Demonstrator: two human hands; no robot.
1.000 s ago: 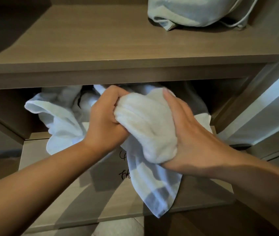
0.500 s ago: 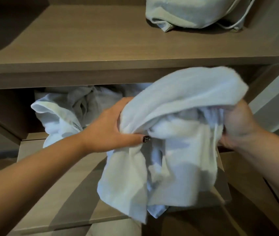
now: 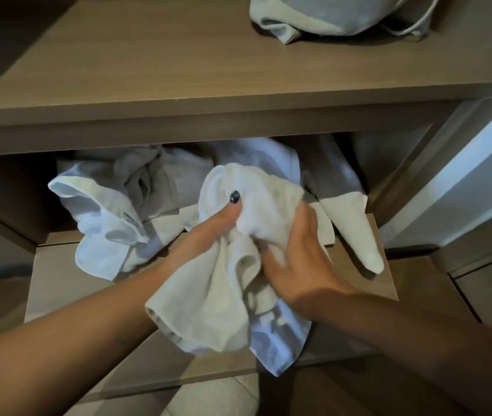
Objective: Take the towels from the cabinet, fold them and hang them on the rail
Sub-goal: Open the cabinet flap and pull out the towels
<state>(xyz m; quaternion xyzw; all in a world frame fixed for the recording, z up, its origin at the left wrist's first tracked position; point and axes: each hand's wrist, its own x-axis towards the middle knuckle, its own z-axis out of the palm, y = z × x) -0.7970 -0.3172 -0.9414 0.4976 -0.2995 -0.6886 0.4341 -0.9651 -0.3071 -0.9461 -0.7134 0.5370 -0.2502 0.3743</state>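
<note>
Two hands at work before an open cabinet (image 3: 238, 121); left hand (image 3: 208, 232) curled round the upper bunch of a white towel (image 3: 217, 298), thumb pressed into the cloth; right hand (image 3: 295, 259) gripping the same bunch from the other side; towel hanging down and toward the viewer, long axis roughly vertical, clear of the lower shelf (image 3: 58, 280); more crumpled towels (image 3: 112, 214) just behind and left on that shelf, nearer the left hand; no rail in view; probably gathering before the fold.

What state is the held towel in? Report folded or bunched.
Bunched, not folded: the towel is crumpled between the left hand and right hand, loose ends hanging.
</note>
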